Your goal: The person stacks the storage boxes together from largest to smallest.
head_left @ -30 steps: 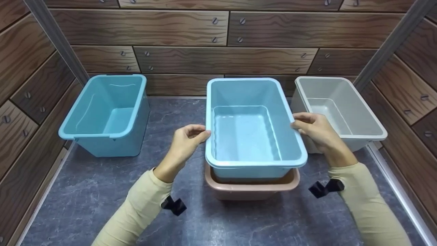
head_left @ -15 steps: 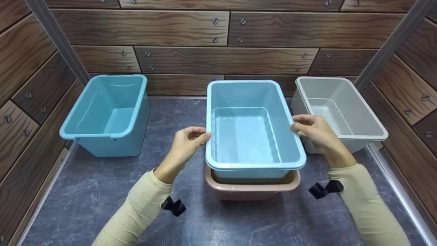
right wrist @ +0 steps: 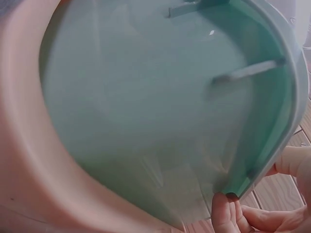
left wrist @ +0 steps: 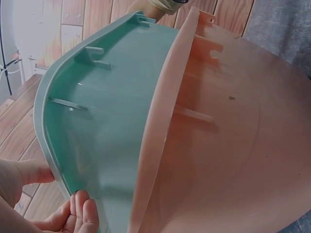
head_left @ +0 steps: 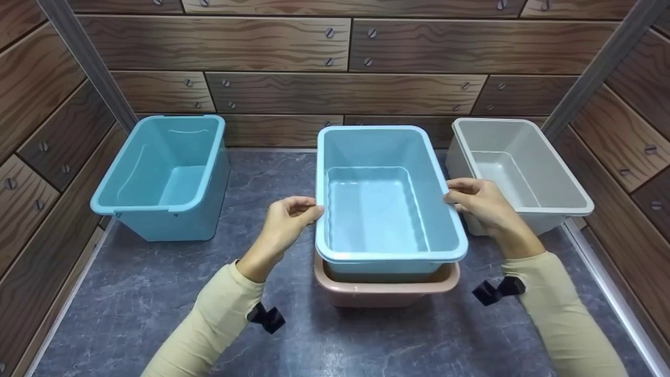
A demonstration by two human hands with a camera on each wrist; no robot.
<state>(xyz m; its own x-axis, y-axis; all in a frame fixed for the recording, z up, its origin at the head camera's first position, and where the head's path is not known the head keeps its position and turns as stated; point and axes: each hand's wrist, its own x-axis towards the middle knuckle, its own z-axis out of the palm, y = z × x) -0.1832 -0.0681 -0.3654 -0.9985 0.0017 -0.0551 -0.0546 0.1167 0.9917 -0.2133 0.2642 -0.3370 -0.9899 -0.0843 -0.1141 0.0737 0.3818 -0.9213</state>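
Note:
A light blue plastic bin (head_left: 377,256) is held level at the middle, its lower part inside a pinkish-brown bin (head_left: 387,296). My left hand (head_left: 282,225) pinches its left rim between thumb and fingers. On the opposite side, my right hand (head_left: 484,209) pinches the right rim the same way. In the left wrist view, the blue bin's outer wall (left wrist: 112,131) rises above the pinkish rim (left wrist: 158,116), with fingertips curled under the blue lip. The right wrist view shows the blue wall (right wrist: 136,97) set within the pinkish bin (right wrist: 29,126). The blue bin's underside is hidden.
A deeper turquoise bin (head_left: 172,222) stands at the left back on the dark marbled surface (head_left: 261,345). At the right back stands a grey-white bin (head_left: 555,211), close behind my right hand. Wood-patterned walls (head_left: 282,44) and metal posts (head_left: 89,63) enclose the area.
The light blue bin has sunk slightly deeper into the pinkish-brown bin. Both hands have come down with it, keeping their grips on the rim.

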